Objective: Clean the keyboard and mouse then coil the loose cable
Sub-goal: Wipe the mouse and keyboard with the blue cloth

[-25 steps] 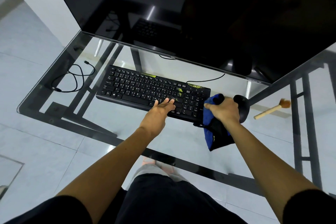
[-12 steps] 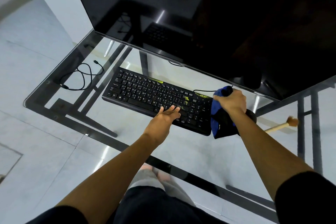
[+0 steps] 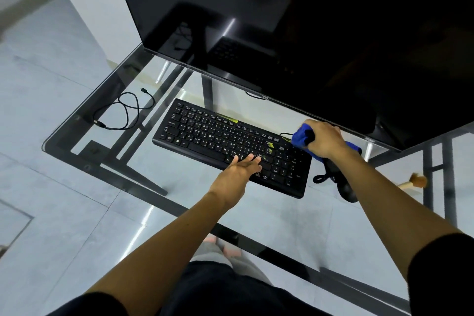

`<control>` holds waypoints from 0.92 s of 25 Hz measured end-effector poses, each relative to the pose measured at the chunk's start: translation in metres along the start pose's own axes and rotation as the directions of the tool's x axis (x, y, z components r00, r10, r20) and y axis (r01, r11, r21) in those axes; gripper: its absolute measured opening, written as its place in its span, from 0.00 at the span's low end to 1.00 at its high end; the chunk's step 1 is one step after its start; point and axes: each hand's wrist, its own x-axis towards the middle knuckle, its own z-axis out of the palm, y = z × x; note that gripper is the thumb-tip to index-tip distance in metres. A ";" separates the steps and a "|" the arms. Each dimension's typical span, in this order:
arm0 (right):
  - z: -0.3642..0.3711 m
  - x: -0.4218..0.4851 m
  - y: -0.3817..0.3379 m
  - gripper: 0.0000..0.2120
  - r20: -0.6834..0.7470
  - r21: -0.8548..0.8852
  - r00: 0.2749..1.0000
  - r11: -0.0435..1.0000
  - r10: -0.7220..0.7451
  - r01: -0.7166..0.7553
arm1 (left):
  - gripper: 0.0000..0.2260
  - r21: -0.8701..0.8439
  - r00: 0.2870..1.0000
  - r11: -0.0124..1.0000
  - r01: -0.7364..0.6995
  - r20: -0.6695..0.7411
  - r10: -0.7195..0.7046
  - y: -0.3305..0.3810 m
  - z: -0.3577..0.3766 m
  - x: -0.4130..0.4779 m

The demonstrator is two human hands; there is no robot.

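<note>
right grip [image 3: 324, 138] closed around the blue cloth [image 3: 299, 137].
left grip [image 3: 241, 169] lies flat on the keyboard [image 3: 205, 136], fingers straight, holding nothing; mouse [image 3: 346, 191] near the right grip, on the person's side.

Black keyboard [image 3: 230, 147], yellow-green accents; blue cloth [image 3: 300, 137].

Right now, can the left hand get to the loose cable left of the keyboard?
Probably yes: the left hand rests flat on the keyboard, holding nothing, and only bare tabletop separates it from the cable.
</note>
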 end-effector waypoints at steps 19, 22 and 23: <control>0.004 -0.013 0.010 0.12 -0.023 -0.008 0.998 0.999 0.053 -0.053 | 0.34 0.101 0.999 0.995 0.006 0.043 -0.011 0.008 -0.002 0.000; 0.004 -0.002 -0.017 0.11 -0.043 -0.007 0.999 1.000 0.013 -0.013 | 0.34 0.078 0.999 0.997 0.008 0.047 -0.012 0.007 0.000 0.001; 0.005 0.002 -0.026 0.11 -0.048 -0.014 0.999 1.000 -0.004 0.003 | 0.34 0.064 0.999 0.998 0.016 0.045 -0.019 0.006 -0.001 0.001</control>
